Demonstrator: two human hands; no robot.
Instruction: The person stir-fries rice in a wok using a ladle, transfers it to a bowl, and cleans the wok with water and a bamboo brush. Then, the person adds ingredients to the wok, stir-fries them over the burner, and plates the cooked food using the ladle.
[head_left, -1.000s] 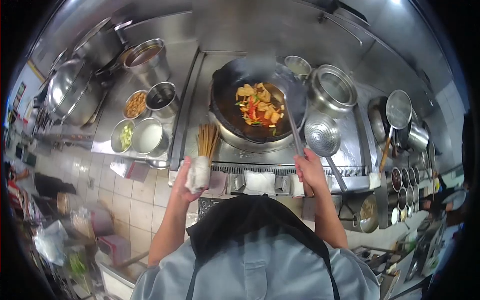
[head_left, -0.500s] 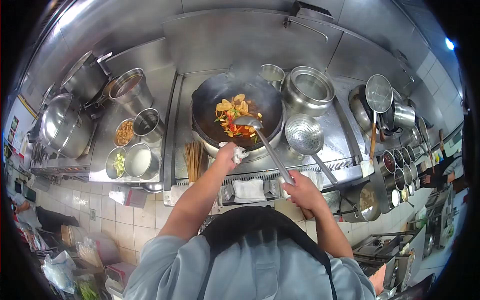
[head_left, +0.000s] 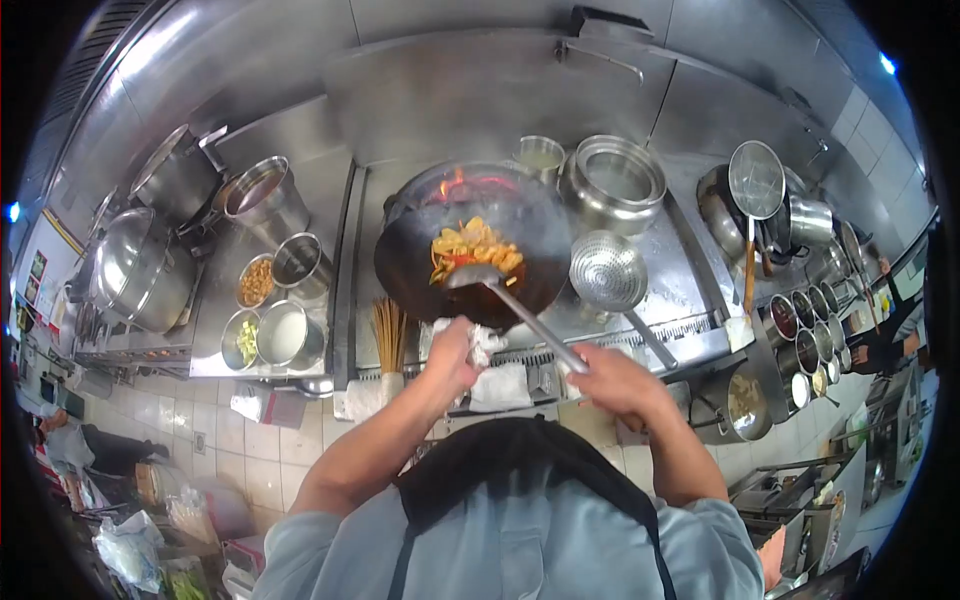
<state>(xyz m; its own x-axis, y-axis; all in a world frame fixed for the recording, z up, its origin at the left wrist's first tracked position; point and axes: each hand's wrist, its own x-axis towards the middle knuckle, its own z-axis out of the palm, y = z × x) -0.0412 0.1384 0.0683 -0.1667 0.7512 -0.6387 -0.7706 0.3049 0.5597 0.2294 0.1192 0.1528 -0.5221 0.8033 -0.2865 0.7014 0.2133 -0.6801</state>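
Note:
My left hand (head_left: pixel 453 355) is closed around a white cloth (head_left: pixel 486 343) at the near rim of a dark wok (head_left: pixel 405 268), gripping the wok through it. The wok sits forward of its burner, and flames (head_left: pixel 455 186) show behind it. Inside lies a stir-fry (head_left: pixel 475 243) of browned slices with red and orange pieces. In my right hand (head_left: pixel 612 378) is the handle of a metal ladle (head_left: pixel 528 316). Its bowl rests at the near side of the food, overlapping some of it.
Right of the wok lie a perforated strainer (head_left: pixel 608 272) and a lidless round pot (head_left: pixel 618 180). Bamboo sticks (head_left: pixel 389 335) stand at the front left. Metal containers (head_left: pixel 284 338) line the left counter. A mesh skimmer (head_left: pixel 757 180) is at the right. Other people are at both edges.
The wok has come toward me off the burner, uncovering flames behind it. My left hand moved back with it. The food has bunched up, and the ladle bowl has shifted nearer to me.

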